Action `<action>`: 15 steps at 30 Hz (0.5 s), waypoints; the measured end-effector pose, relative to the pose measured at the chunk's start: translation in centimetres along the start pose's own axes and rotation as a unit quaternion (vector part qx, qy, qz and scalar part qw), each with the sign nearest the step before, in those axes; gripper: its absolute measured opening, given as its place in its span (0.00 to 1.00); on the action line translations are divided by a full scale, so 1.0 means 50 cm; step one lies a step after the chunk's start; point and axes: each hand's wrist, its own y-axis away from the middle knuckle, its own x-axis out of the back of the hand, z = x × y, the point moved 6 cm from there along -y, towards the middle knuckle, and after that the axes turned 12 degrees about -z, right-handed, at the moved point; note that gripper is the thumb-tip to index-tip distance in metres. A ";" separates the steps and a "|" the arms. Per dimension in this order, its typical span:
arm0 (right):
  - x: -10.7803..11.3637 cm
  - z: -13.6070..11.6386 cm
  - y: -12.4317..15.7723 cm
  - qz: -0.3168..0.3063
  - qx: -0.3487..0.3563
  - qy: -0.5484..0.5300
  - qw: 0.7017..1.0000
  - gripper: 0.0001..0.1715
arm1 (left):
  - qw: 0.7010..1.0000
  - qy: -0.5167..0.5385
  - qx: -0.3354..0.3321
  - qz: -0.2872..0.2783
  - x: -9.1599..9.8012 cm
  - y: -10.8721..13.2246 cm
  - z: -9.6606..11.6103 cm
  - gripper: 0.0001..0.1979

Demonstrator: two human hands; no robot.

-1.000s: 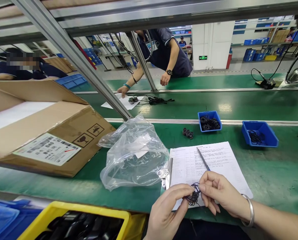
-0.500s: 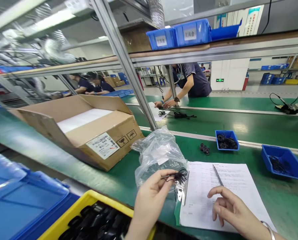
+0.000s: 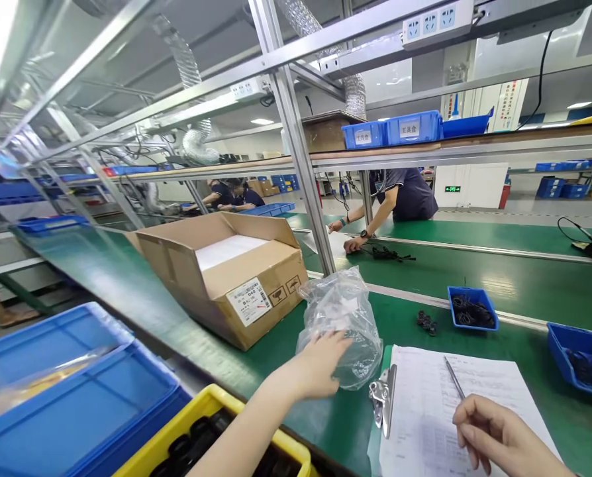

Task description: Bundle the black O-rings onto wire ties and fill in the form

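My left hand [image 3: 320, 364] is stretched over a clear plastic bag [image 3: 358, 318], fingers spread and touching it or just above. No black wires show in that hand; what lies under the palm is hidden. My right hand [image 3: 494, 430] hovers with loosely curled fingers over printed sheets [image 3: 425, 404] on a clipboard [image 3: 389, 384]. A pen [image 3: 453, 376] lies on the paper, its lower end close to the right fingertips, and I see nothing gripped there.
An open cardboard box [image 3: 271, 318] stands behind the bag. Small black parts [image 3: 426, 322] and blue trays of black cables [image 3: 494, 318] lie right. A yellow bin [image 3: 296, 447] and blue bins [image 3: 97, 397] stand front left. A metal post [image 3: 303, 146] rises behind; a co-worker [image 3: 410, 192] leans across the far bench.
My left hand has moved from the clipboard's clip to the plastic bag and spread its fingers; the black wires it held are out of sight. The view has shifted, and my right hand stays near the pen.
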 end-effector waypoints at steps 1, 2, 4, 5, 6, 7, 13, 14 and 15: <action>0.002 0.002 0.000 0.000 -0.004 0.005 1.000 0.32 | 1.000 -0.021 -0.010 -0.016 -0.021 0.009 0.002 0.45; 0.004 0.005 -0.001 -0.001 -0.006 0.010 1.000 0.33 | 0.999 -0.041 -0.014 -0.021 -0.039 0.014 0.003 0.48; 0.003 0.006 -0.005 -0.005 -0.005 0.017 1.000 0.32 | 0.997 -0.079 -0.019 -0.008 -0.065 0.013 0.007 0.42; 0.001 0.006 -0.008 -0.008 -0.004 0.019 1.000 0.31 | 0.995 -0.096 -0.022 0.006 -0.070 0.008 0.009 0.35; -0.003 0.005 -0.009 -0.013 -0.003 0.021 1.000 0.31 | 0.993 -0.110 -0.026 0.020 -0.068 0.004 0.011 0.26; -0.008 0.002 -0.010 -0.018 -0.004 0.024 1.000 0.30 | 0.991 -0.122 -0.029 0.034 -0.058 0.001 0.012 0.19; -0.020 -0.017 0.000 -0.037 -0.018 0.063 0.997 0.29 | 0.967 -0.180 0.002 0.178 0.169 0.095 -0.035 0.16; -0.018 -0.019 0.001 -0.035 -0.019 0.063 0.997 0.29 | 0.960 -0.184 0.019 0.211 0.220 0.129 -0.053 0.16; -0.015 -0.021 0.000 -0.031 -0.020 0.061 0.997 0.29 | 0.953 -0.187 0.035 0.235 0.267 0.163 -0.073 0.15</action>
